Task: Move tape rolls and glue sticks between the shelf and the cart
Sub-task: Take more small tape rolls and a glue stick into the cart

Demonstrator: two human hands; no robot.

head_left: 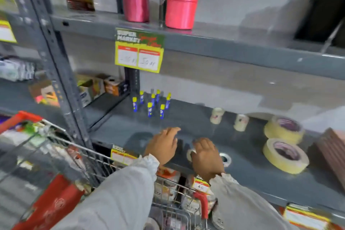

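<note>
Two pale sleeves (119, 198) reach over a wire cart (89, 157) to a grey shelf (248, 166). Two wide masking tape rolls (285, 155) lie at its right; blue glue sticks (150, 103) stand at the back. The left hand (163, 145) hovers, grip spread. The right hand (206, 157) covers small tape rolls (225, 159); its grip cannot be told
</note>
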